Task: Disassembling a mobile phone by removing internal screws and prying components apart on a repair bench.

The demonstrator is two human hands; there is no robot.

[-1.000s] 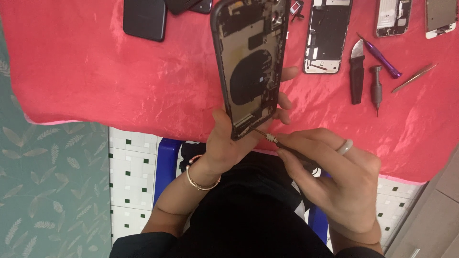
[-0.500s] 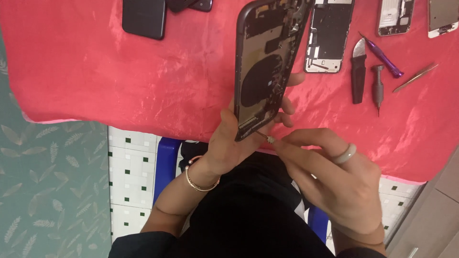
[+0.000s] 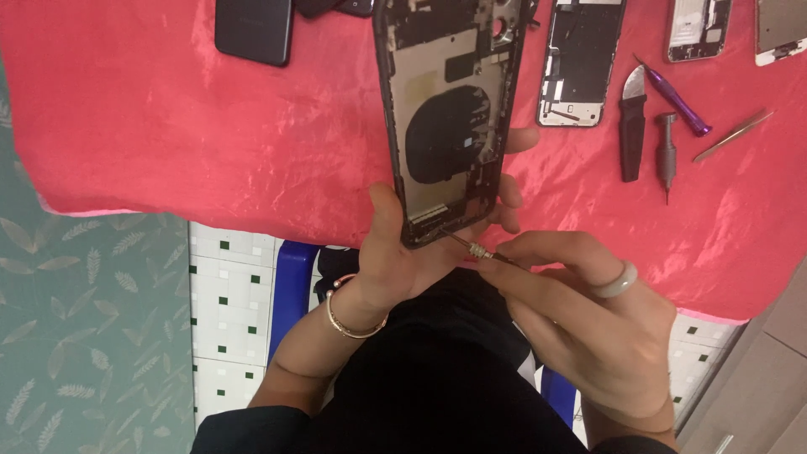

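Note:
My left hand (image 3: 402, 256) grips an opened black phone housing (image 3: 450, 118) from below, its inner side with a dark round coil facing me. It stands tilted over the red cloth (image 3: 168, 126). My right hand (image 3: 588, 324), with a pale ring on one finger, pinches a thin metal screwdriver (image 3: 475, 249). The tool's tip touches the bottom edge of the housing. A gold bracelet circles my left wrist.
On the red cloth lie a dark phone (image 3: 254, 29), another opened phone frame (image 3: 580, 63), a black pry tool (image 3: 632, 126), a small grey screwdriver (image 3: 666, 155), a purple tool (image 3: 677, 109) and tweezers (image 3: 730, 136). More phone parts (image 3: 699, 29) sit at the top right.
The phone housing has tilted back toward upright and shifted slightly left. My right hand stays at its bottom edge with the screwdriver.

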